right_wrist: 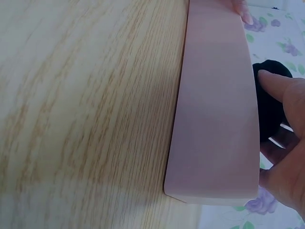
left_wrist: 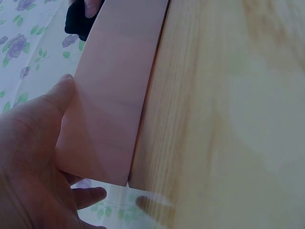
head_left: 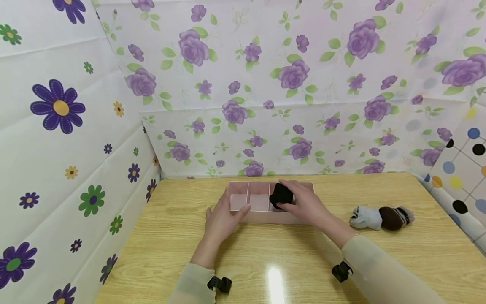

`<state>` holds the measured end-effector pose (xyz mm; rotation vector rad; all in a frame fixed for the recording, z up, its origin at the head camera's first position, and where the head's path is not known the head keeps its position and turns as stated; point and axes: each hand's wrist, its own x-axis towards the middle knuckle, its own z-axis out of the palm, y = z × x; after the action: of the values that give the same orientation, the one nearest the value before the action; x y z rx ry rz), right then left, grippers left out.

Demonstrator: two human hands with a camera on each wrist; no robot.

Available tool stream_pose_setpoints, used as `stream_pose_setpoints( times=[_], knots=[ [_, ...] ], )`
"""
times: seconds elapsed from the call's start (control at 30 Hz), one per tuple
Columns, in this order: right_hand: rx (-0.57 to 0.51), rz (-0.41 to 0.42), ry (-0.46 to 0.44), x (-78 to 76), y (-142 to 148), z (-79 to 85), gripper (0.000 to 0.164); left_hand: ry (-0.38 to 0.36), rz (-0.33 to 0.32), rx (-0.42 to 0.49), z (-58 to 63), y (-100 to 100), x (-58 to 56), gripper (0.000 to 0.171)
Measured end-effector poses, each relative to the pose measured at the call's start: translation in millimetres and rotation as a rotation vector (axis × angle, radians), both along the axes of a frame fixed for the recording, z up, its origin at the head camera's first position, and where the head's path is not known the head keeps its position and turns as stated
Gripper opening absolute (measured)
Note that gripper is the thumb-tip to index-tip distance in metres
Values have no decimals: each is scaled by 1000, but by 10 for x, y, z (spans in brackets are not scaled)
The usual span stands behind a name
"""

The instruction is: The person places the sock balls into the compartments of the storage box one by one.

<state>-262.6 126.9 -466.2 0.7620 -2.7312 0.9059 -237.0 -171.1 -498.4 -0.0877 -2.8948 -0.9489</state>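
Note:
A long pink divided box (head_left: 262, 217) sits on the table. My left hand (head_left: 222, 217) holds its left end, the thumb on the front rim and the fingers round the side. In the left wrist view the thumb (left_wrist: 62, 90) lies at the rim of the box's front wall (left_wrist: 109, 95). My right hand (head_left: 303, 202) grips a black rolled-up sock (head_left: 281, 196) over the right part of the box, just right of a divider. The right wrist view has the black sock (right_wrist: 270, 105) between thumb and fingers, partly hidden by the pink wall (right_wrist: 217, 109).
To the right on the wooden table (head_left: 171, 253) lie a light blue rolled sock (head_left: 365, 218) and a dark brown one with a grey striped end (head_left: 392, 218), side by side. A flowered cloth backdrop (head_left: 265, 139) rises behind the table; patterned sheets hang at both sides.

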Motion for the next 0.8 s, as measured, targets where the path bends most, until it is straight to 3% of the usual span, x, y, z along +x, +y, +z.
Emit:
stream_pose_setpoints(
  times=[0.43, 0.8],
  knots=[
    [-35, 29, -45, -67, 0, -55, 80, -7, 1, 4, 15, 11, 1, 109],
    [-51, 60, -78, -31, 23, -3, 77, 1, -3, 2, -1, 5, -4, 108]
  ],
)
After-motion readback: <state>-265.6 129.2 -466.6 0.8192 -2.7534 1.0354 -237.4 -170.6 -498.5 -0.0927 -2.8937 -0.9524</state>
